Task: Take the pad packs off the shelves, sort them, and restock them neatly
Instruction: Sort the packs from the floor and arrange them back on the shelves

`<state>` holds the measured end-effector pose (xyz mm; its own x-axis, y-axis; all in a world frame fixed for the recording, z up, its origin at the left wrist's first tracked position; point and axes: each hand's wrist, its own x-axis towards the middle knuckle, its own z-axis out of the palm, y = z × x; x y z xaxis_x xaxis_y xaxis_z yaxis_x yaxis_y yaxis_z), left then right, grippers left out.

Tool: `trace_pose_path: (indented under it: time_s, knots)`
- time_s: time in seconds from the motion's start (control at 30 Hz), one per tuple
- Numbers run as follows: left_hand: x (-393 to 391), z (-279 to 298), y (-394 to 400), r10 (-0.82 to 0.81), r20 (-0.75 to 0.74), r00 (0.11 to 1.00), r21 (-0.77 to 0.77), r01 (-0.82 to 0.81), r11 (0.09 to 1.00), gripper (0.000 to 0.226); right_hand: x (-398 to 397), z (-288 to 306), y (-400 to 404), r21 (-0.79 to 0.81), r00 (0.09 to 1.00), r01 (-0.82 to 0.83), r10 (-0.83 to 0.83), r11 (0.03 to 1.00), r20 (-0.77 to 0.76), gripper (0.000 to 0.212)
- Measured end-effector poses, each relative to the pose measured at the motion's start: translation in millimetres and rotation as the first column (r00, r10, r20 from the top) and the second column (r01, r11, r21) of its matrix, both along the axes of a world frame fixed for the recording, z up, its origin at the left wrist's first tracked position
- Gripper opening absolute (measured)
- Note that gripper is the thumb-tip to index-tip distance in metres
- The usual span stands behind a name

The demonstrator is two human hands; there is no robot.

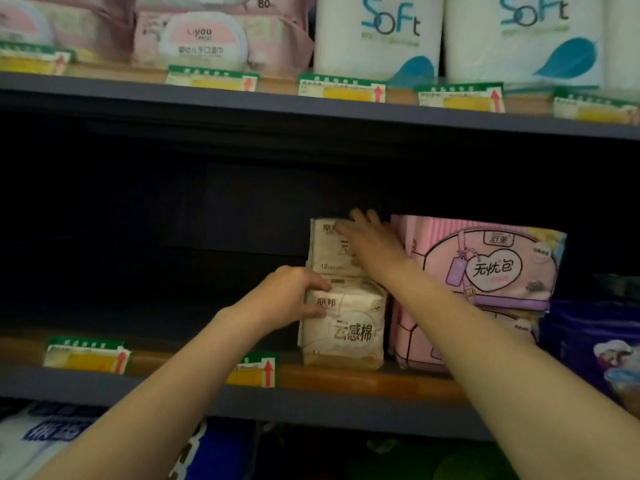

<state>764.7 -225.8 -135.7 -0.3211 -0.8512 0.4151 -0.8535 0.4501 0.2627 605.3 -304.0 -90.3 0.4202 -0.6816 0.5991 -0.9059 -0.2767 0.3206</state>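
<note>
On the middle shelf [346, 379], two cream pad packs are stacked. The left hand [294, 294] grips the lower pack [349, 332] by its left edge. The right hand [367, 237] lies with straight fingers on the upper pack [329, 251], just beside the pink packs [485, 261].

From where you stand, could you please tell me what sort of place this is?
Most likely a shop aisle for hygiene goods: price tags clipped along the shelf edge, stacked cream pad packs the hands are handling, and wrapped paper rolls above.
</note>
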Motion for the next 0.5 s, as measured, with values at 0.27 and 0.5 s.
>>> trace_pose_path:
  time_s: [0.27, 0.5]
  knots:
    - [-9.5, -4.1, -9.2, 0.067, 0.067, 0.996, -0.035, -0.065, 0.997, 0.043, 9.9, 2.2, -22.3, 0.196, 0.998, 0.024, -0.034, 0.98, 0.046, 0.051]
    - [-12.6, -22.2, 5.9, 0.156, 0.087, 0.984, -0.091, -0.148, 0.985, 0.039, -28.5, -35.2, 93.8, -0.161, 0.854, -0.297, 0.337, 0.941, 0.396, 0.038]
